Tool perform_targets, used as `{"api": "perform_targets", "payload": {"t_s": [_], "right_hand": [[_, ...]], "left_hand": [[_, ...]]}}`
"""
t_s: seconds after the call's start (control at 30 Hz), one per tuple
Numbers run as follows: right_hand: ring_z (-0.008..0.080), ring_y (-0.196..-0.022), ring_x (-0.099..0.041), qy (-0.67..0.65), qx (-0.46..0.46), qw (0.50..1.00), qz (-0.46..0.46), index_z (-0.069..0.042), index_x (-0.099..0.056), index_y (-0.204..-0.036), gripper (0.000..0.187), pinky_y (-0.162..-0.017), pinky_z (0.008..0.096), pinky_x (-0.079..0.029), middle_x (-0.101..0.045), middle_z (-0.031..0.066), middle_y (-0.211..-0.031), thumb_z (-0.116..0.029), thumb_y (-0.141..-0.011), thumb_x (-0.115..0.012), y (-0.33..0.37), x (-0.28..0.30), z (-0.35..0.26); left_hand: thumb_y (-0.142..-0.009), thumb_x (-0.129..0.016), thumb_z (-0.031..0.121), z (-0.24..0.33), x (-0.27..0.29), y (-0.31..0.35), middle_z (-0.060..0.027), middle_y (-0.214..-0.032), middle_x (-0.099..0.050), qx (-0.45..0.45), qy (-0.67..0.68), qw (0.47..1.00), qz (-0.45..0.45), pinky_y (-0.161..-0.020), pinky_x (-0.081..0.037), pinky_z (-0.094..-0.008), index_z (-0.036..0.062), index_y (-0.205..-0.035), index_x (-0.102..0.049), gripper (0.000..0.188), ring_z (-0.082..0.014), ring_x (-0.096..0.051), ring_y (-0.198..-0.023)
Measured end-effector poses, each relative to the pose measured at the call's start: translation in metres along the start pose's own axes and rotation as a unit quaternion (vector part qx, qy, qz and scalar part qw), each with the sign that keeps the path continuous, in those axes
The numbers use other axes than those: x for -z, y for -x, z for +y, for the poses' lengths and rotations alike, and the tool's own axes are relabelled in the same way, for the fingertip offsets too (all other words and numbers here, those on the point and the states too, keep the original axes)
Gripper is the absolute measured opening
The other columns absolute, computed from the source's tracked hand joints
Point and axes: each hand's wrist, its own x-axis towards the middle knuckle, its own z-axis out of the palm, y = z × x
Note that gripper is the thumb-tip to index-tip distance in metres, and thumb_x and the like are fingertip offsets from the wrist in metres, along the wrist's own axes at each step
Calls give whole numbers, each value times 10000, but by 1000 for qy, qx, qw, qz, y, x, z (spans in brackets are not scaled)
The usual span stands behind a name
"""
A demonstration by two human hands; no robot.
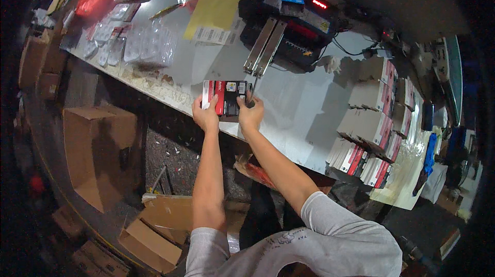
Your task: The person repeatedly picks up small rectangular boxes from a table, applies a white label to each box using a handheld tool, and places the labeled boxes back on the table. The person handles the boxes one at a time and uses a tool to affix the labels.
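Near the front edge of the worktable [301, 114], a flat red, black and white printed package [221, 97] is held between my two hands. My left hand [207, 116] grips its left end, thumb on top. At the other end, my right hand [251, 115] closes around the black part, with the thumb on the upper face. A thin dark piece beside the right fingers is too small to make out. Just beyond the package, two parallel metal bars [266, 45] project from a black machine [304, 29] with a lit red display.
Stacked white, red and black boxes [368, 117] stand at the right. Clear plastic blister shells [149, 45] and a yellow sheet [214, 13] lie at the back left. Cables [356, 47] run behind the machine. Open cardboard cartons [98, 153] stand on the floor, left.
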Motion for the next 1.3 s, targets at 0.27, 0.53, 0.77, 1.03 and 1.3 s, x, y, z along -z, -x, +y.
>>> {"api": "perform_targets", "payload": {"t_s": [0.27, 0.53, 0.77, 1.03, 1.3], "right_hand": [[152, -920, -582, -208, 5, 969, -134, -25, -527, -1185, 438, -712, 253, -495, -608, 98, -1048, -70, -773, -670, 7, 52, 2], [172, -1003, -567, -141, 79, 969, -190, 29, -511, -1192, 363, -819, 305, -494, -579, 107, -1148, -14, -838, -575, -14, 206, 55], [102, -979, -534, -44, 16, 983, -175, -67, -482, -1278, 503, -864, 256, -411, -578, 53, -1159, 29, -788, -541, -24, 236, 98], [153, -1120, -479, -13, 74, 973, -218, 19, -391, -1302, 433, -909, 275, -404, -478, 106, -1282, -19, -883, -496, -14, 244, 78], [265, -716, -635, 290, 104, 947, -88, -18, -522, -973, 251, -634, 357, -499, -623, 180, -750, -236, -866, -588, 73, 351, 40]], "left_hand": [[-711, -722, -7, 12, 14, 57, -87, -989, -538, -37, 261, 964, -22, -856, -400, -295, 5, -1056, -428, 453, -172, -515, -945], [-624, -763, -39, 24, 1, 167, -76, -929, -604, -136, 204, 930, -275, -772, -481, -281, 35, -1040, -546, 475, -157, -597, -865], [-534, -860, 112, 10, -44, 185, -71, -779, -608, -247, 235, 898, -278, -658, -488, -289, 43, -922, -570, 488, -217, -597, -701], [-525, -865, 135, 14, -48, 194, -61, -649, -576, -297, 204, 905, -228, -496, -424, -287, 50, -683, -562, 352, -196, -536, -551], [-686, -781, 314, 4, -33, 302, -100, -757, -663, 337, 136, 917, -166, -599, -481, -312, -37, -810, -657, 392, -145, -607, -626]]}}
